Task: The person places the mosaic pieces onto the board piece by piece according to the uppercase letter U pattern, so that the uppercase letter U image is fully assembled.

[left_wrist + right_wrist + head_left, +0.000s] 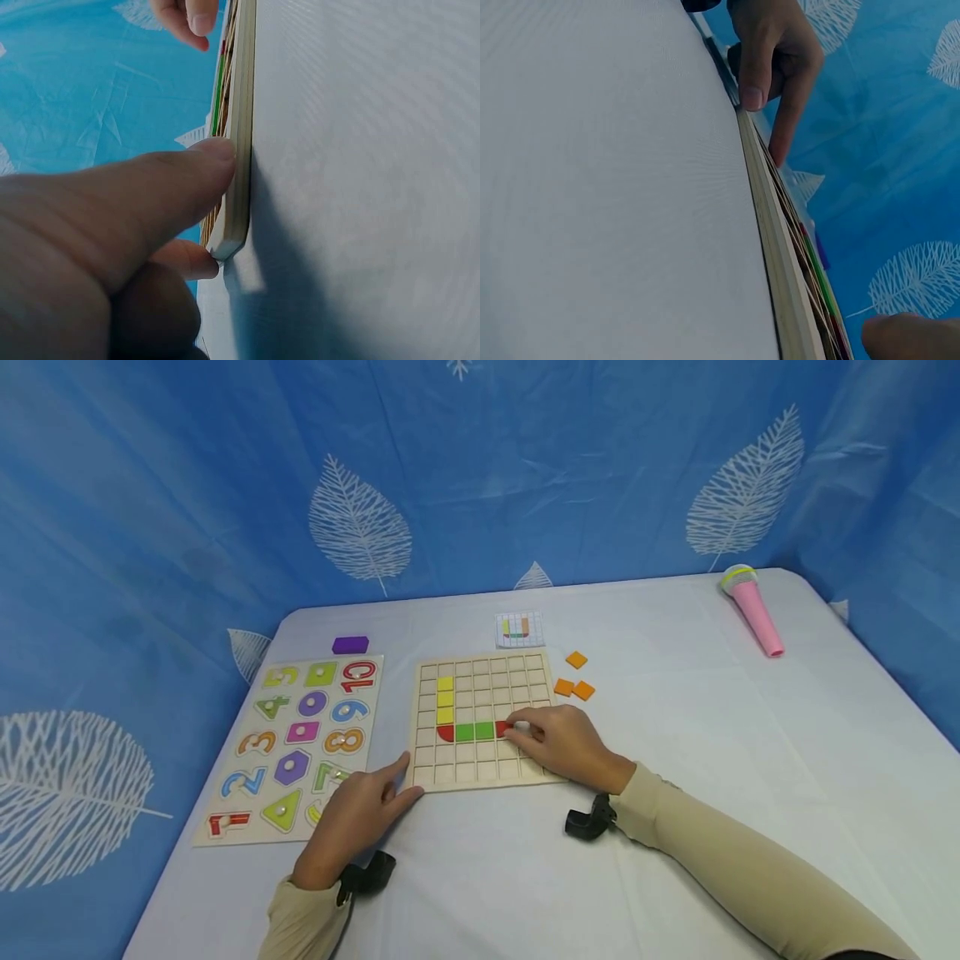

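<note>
A wooden grid board (pixel 444 774) lies on the table. Three yellow tiles (pixel 446 699) form a column on it, with a rounded red tile (pixel 446 733) below and two green tiles (pixel 475 732) to the right of that. At the row's right end, my right hand (pixel 566 739) pinches another red tile (pixel 502 727) with thumb and index fingertips, partly covering it. My left hand (pixel 360 810) steadies the board's near left corner, index finger against the left side. In the left wrist view its thumb (pixel 214 150) presses the board's front edge (pixel 241 172).
Three orange tiles (pixel 577 659) lie right of the board. Behind it is a printed pattern card (pixel 519 630). A number-and-shape puzzle board (pixel 247 693) lies at left, below a purple block (pixel 350 645). A pink toy microphone (pixel 756 614) lies far right.
</note>
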Tool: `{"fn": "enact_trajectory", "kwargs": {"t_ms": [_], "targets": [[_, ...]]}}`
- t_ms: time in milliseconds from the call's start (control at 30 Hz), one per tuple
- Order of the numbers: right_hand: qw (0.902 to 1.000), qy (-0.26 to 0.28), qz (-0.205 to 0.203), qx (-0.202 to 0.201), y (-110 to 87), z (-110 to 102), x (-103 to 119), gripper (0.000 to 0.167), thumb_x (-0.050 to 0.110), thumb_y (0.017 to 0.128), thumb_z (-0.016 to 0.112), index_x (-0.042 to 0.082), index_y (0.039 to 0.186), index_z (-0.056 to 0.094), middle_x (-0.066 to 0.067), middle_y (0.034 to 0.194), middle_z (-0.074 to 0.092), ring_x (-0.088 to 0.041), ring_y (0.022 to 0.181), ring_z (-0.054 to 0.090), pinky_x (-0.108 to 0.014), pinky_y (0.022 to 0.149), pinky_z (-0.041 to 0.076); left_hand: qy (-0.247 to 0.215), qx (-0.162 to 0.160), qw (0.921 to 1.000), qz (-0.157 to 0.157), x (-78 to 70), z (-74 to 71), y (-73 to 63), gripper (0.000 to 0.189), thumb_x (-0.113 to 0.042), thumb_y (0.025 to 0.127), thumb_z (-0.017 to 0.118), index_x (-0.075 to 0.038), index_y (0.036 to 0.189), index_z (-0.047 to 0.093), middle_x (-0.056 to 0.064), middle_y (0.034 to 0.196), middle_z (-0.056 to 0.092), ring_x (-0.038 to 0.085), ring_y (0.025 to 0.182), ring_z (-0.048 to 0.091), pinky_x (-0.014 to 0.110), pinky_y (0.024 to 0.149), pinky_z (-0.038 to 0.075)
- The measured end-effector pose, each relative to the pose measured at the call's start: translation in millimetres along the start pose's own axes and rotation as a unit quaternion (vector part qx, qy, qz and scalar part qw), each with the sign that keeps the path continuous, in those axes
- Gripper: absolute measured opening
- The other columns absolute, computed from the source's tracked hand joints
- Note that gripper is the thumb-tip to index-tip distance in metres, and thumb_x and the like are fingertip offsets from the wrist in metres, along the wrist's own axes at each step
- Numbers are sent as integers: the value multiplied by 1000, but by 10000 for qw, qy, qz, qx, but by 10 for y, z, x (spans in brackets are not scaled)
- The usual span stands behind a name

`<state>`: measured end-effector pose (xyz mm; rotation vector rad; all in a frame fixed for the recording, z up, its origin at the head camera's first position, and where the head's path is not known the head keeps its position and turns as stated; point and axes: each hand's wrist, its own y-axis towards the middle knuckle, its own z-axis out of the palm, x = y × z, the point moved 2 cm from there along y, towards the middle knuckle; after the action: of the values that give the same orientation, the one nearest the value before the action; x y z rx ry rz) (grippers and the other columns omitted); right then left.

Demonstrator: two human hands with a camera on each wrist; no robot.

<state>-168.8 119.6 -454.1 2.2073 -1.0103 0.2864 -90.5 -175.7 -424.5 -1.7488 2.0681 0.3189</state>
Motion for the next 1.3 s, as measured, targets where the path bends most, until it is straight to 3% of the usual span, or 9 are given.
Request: {"fn": "enact_trajectory", "kwargs": {"t_ms": [300, 700, 933, 1300], "targets": [[9986, 41, 100, -525, -128, -191, -162, 13, 19, 92, 77, 13, 102, 80, 16, 55, 37, -1, 48, 31, -25, 49, 28, -24, -3, 10000, -27, -2, 10, -8, 65, -36, 93, 76, -8, 147, 55, -5, 54, 40, 10, 46, 38, 24, 47, 28], [9889, -525, 961, -1003, -343, -530, -466, 12, 11, 91, 76, 6, 102, 79, 10, 55, 39, -7, 46, 32, -28, 48, 30, -20, -34, 10000, 44, 4, 9, -29, 64, -35, 93, 76, -7, 147, 56, -6, 54, 39, 9, 46, 37, 24, 46, 27], [9822, -774, 1500, -824, -383, -589, -512, 20, 15, 92, 75, 4, 108, 78, 7, 56, 44, -9, 46, 35, -29, 48, 30, -27, -45, 9999, 125, -4, 6, -23, 63, -35, 94, 76, -7, 146, 56, -7, 54, 40, 8, 46, 36, 24, 47, 27], [9778, -1000, 1780, -481, -337, -581, -498, 33, 23, 92, 75, 1, 116, 76, 6, 54, 48, -11, 47, 39, -32, 50, 32, 1, -57, 10000, 43, -3, -3, -18, 64, -35, 93, 77, -7, 146, 56, -6, 55, 40, 9, 47, 38, 24, 47, 27]]}}
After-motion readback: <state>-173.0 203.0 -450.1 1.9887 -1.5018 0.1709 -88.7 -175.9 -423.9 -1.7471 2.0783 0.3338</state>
